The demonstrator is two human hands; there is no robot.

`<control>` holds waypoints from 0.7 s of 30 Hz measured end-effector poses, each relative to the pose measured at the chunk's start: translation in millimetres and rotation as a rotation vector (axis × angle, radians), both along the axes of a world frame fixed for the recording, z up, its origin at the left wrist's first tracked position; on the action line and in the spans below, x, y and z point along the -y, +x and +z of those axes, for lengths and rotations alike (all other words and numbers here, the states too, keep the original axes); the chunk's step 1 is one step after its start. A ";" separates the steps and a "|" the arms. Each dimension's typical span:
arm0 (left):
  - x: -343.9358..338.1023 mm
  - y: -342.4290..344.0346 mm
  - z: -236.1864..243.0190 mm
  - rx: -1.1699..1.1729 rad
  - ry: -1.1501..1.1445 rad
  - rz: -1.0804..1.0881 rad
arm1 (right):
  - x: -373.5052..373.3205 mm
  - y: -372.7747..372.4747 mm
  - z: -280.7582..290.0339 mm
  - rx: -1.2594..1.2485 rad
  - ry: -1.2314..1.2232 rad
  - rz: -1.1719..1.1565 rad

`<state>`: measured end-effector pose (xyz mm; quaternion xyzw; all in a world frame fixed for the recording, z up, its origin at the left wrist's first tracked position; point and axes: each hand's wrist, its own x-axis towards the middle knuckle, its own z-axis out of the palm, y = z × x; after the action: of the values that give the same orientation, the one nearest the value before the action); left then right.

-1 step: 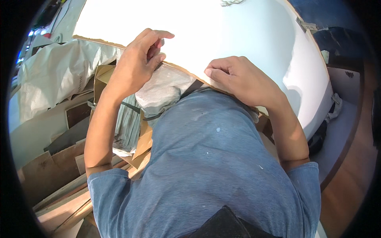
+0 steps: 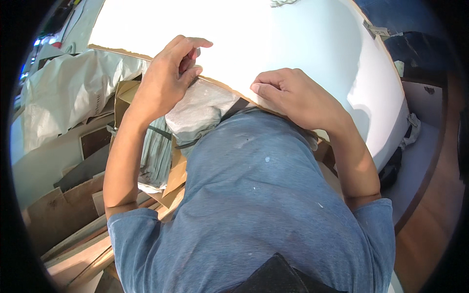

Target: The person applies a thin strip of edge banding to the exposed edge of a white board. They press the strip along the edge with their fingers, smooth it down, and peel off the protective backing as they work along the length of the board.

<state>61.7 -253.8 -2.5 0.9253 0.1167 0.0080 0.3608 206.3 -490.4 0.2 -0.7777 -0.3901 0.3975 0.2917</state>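
Note:
A large white board with a ragged brown near edge lies in front of my body. Over that edge, left of the middle, is my left hand. Its index finger stretches out above the white surface, the other fingers bend, and the thumb stands apart; nothing shows between them. My right hand rests at the near edge further right. Its fingers are curled, with the thumb pressed to the index finger. Whatever it may hold is hidden under the curled fingers.
A clear-wrapped bundle and a cardboard box sit below the board's edge. To the left are a white plastic sheet and stacked wood boards. A brown-edged white panel stands right. Crumpled white material lies at the top.

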 end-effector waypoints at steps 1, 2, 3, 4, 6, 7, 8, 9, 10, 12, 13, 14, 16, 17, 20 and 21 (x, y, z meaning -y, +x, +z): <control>0.2 -0.1 0.1 -0.002 0.005 0.004 | 1.9 -0.1 -4.1 0.013 0.042 -0.004; 0.5 -0.1 0.2 -0.003 0.011 0.007 | 2.8 0.0 -2.5 -0.005 0.027 -0.001; 1.0 -0.3 -0.1 -0.006 0.016 0.013 | 2.4 -0.1 -0.3 -0.025 0.011 0.004; 1.8 0.2 0.6 -0.010 0.021 0.014 | 2.3 -0.2 0.7 -0.045 -0.004 0.009; 3.6 2.3 3.9 -0.019 0.034 0.015 | 2.8 -0.4 -1.4 -0.040 -0.008 0.003; 5.5 2.8 5.0 -0.004 0.012 -0.004 | 3.8 0.2 -3.0 -0.038 -0.009 -0.001; 7.9 2.9 6.1 0.009 -0.011 -0.023 | 5.8 1.0 -6.2 -0.048 0.005 -0.012; 10.3 2.2 7.5 0.024 -0.032 -0.039 | 7.3 1.6 -10.6 -0.058 0.020 -0.020; 16.2 2.2 7.0 0.051 0.001 -0.095 | 8.9 2.3 -14.3 -0.068 0.035 -0.029; 36.5 5.8 4.5 0.106 0.067 -0.210 | 15.4 5.0 -19.4 -0.156 0.055 -0.106; 46.6 10.5 7.8 0.140 0.168 -0.290 | 17.9 6.6 -21.2 -0.200 0.066 -0.143; 54.8 15.9 6.0 0.116 0.183 -0.325 | 19.0 8.2 -22.4 -0.232 0.052 -0.150; 68.6 23.8 1.0 0.062 0.217 -0.394 | 21.1 10.9 -23.6 -0.301 0.027 -0.161; 72.0 27.3 -0.1 0.016 0.151 -0.396 | 22.1 11.9 -23.9 -0.310 0.047 -0.160; 74.7 38.6 -0.7 -0.015 0.107 -0.429 | 25.7 12.7 -23.0 -0.364 0.103 -0.202; 73.7 39.7 -1.4 -0.018 0.087 -0.442 | 24.6 11.7 -20.8 -0.401 0.118 -0.236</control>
<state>101.5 -327.5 -3.9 0.9431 -0.0861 -0.0747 0.3123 218.0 -515.0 -20.6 -0.7050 -0.2535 0.4836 0.4526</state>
